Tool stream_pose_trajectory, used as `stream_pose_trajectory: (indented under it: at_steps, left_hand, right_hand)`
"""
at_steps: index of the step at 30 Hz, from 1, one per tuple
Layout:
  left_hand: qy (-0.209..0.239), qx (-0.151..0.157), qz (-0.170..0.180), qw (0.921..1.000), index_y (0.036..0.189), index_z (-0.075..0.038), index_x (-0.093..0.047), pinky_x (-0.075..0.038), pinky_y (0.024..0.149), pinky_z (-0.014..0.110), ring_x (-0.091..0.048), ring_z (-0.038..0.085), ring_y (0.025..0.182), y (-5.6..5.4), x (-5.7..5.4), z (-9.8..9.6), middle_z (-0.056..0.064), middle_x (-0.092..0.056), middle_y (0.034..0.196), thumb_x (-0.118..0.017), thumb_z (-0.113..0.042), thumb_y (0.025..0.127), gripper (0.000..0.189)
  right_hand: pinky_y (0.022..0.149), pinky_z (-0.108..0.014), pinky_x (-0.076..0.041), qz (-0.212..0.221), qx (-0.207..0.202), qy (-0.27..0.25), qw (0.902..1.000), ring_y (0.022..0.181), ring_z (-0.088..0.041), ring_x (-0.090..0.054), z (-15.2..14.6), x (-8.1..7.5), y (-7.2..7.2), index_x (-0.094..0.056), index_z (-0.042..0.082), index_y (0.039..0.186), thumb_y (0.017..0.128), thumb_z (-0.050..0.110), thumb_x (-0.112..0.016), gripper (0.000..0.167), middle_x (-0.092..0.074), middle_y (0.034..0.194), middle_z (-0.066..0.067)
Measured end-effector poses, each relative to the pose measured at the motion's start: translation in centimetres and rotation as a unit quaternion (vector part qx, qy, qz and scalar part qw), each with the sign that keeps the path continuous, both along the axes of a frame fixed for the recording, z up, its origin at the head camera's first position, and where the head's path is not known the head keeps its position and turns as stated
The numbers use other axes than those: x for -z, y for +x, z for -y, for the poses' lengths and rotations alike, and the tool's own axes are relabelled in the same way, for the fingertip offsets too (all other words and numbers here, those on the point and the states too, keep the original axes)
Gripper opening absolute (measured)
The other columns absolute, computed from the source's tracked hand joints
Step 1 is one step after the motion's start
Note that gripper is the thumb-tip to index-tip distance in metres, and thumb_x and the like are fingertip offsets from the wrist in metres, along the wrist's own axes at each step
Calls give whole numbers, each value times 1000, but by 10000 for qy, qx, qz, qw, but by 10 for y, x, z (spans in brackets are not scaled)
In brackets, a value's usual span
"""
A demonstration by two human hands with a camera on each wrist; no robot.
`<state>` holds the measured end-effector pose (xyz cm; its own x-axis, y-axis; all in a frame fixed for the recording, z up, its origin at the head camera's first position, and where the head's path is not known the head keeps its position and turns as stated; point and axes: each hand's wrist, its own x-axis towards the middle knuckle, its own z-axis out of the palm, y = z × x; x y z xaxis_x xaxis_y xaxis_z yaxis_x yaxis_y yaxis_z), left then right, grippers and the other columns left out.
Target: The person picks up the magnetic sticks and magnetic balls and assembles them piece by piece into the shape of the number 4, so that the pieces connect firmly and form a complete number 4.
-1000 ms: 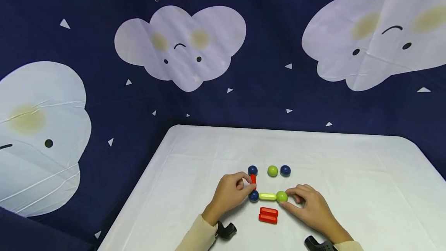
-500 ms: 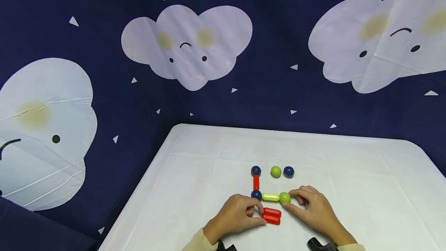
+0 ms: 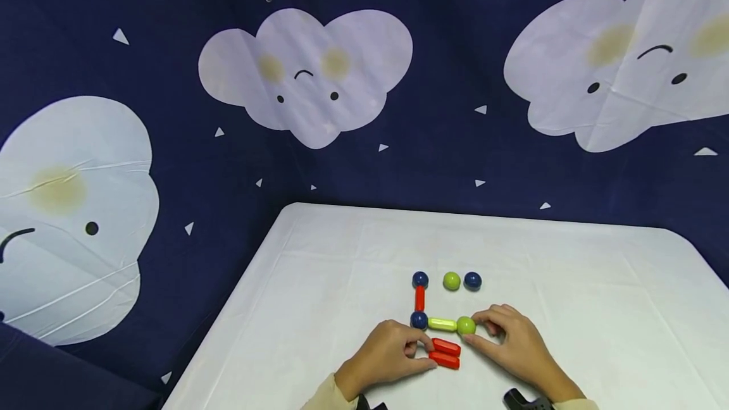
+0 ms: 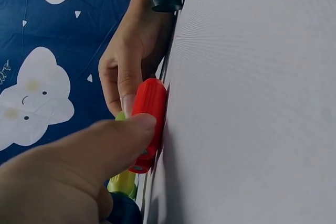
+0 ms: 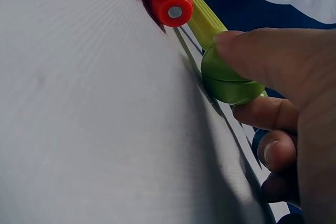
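In the head view my right hand (image 3: 512,343) pinches a green ball (image 3: 466,325) between thumb and forefinger. A yellow-green magnetic rod (image 3: 442,324) joins that ball to a dark blue ball (image 3: 418,320). From there a red rod (image 3: 419,299) runs back to another blue ball (image 3: 420,279), making an L. My left hand (image 3: 390,352) has thumb and forefinger at the left ends of two loose red magnetic rods (image 3: 445,353) lying side by side. The left wrist view shows its thumb against a red rod (image 4: 149,98); the forefinger is hidden there.
A loose green ball (image 3: 452,281) and a blue ball (image 3: 473,281) lie behind the L on the white table (image 3: 569,283). A dark blue cloth (image 3: 444,169) with clouds hangs beyond the table's back edge.
My left hand has left the L's red rod and come down to the two loose red rods, which now lie slightly askew. My right hand keeps its pinch on the green ball.
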<state>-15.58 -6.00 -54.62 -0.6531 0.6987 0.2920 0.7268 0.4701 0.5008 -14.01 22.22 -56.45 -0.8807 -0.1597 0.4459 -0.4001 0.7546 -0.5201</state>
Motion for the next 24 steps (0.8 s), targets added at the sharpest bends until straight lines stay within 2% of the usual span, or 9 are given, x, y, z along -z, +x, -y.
stream_pose_trajectory:
  at_steps: [4, 12, 19, 22, 24]
  left_hand:
    - [184, 100, 120, 9997, 90, -25, -74, -28, 49, 9, -29, -16, 51, 0, 0, 1, -21, -36, 54, -83, -37, 87, 15]
    - [1077, 275, 653, 9917, 90, -22, -72, -33, 49, 11, -30, -12, 50, -4, -5, 0, -16, -35, 54, -85, -27, 87, 14]
    - [1319, 164, 1234, 9834, 92, -22, -73, -28, 48, 14, -29, -7, 49, -27, -21, -15, -14, -33, 56, -84, -27, 88, 13]
    - [1395, -17, 1251, 9823, 92, -21, -74, -28, 47, 15, -30, -5, 49, -37, -24, -23, -13, -33, 55, -84, -27, 88, 12]
    - [1494, -209, 1171, 9816, 92, -19, -75, -28, 47, 15, -32, -5, 49, -42, -25, -28, -13, -34, 55, -84, -26, 88, 12]
  right_hand:
    - [63, -23, -34, 97, -32, -11, 9999, 72, 0, -43, 0, -1, 0, -72, 35, 92, 73, 46, -91, 30, -46, 72, 19]
    - [63, -23, -35, 74, -212, -59, 9997, 72, 1, -43, -2, -1, 4, -71, 35, 92, 75, 47, -90, 28, -46, 73, 20]
    - [64, -23, -36, 99, -191, -185, 9996, 70, 0, -43, -3, -2, 8, -72, 35, 92, 74, 47, -91, 28, -46, 71, 19]
    - [64, -23, -36, 125, -193, -270, 9994, 70, -1, -43, -1, -2, 7, -74, 32, 97, 77, 45, -89, 29, -47, 72, 17]
    - [63, -23, -37, 160, -228, -564, 9980, 69, -3, -45, -1, -3, 7, -76, 28, 101, 79, 39, -90, 29, -48, 73, 15]
